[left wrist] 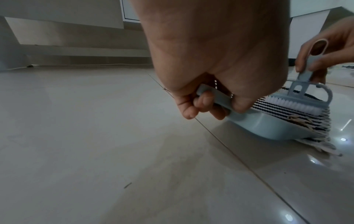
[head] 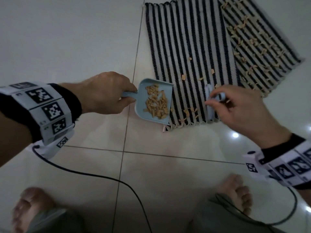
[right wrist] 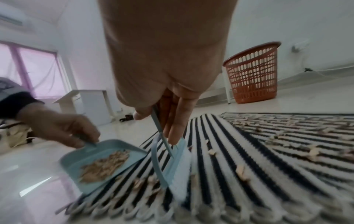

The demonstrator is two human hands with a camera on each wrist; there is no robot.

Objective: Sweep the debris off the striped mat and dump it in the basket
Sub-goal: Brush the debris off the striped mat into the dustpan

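A black-and-white striped mat point(head: 190, 47) lies on the tiled floor, with tan debris point(head: 184, 77) scattered over it. My left hand point(head: 107, 95) grips the handle of a light blue dustpan point(head: 154, 101), whose lip rests on the mat's left edge point(right wrist: 107, 160); a pile of debris sits in the pan. My right hand point(head: 235, 105) pinches the handle of a small blue brush point(head: 211, 106), bristles down on the mat point(right wrist: 180, 171) just right of the pan. The brush point(left wrist: 298, 103) shows behind the pan in the left wrist view. An orange basket point(right wrist: 252, 72) stands beyond the mat.
A second striped mat point(head: 259, 39), thick with debris, overlaps the first on the right. Cables point(head: 94, 174) trail across the floor near my bare feet point(head: 32, 207). A white table point(right wrist: 86, 100) stands by a curtained window, and a white leg stands beside the basket.
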